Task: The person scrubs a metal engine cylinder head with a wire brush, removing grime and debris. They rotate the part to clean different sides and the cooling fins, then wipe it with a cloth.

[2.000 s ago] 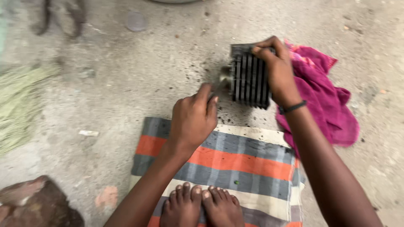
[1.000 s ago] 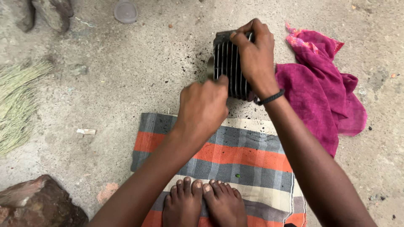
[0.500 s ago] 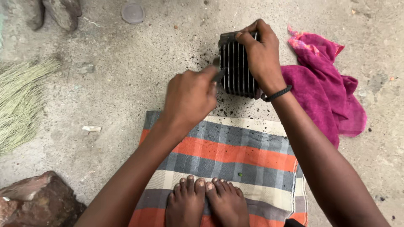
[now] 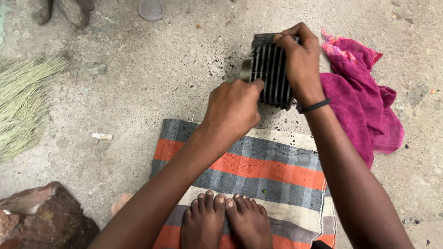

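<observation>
A bare concrete floor (image 4: 138,87) fills the view, and on it at six o'clock lies a striped cloth (image 4: 272,170) in grey, orange and cream bands, with the person's two bare feet (image 4: 226,221) pressed together on its near edge. At three o'clock a crumpled magenta rag (image 4: 360,101) lies on the floor, just beside the right forearm. At nine o'clock a bundle of pale green broom bristles (image 4: 23,106) spreads across the floor, and a reddish-brown rock (image 4: 41,216) sits at eight o'clock. Near one o'clock stands the dark finned metal cylinder block (image 4: 272,78), on the floor just beyond the far edge of the cloth, with black specks scattered around it. The right hand (image 4: 300,62) is clamped over the top and right side of the block, fingers curled across the fins, a black band at the wrist. The left hand (image 4: 235,108) is closed into a loose fist, its fingertips pressed against the left edge of the block; whether it pinches anything small cannot be told. A small grey round lid (image 4: 151,9) lies at twelve o'clock, and a small white scrap (image 4: 102,136) at nine o'clock.
</observation>
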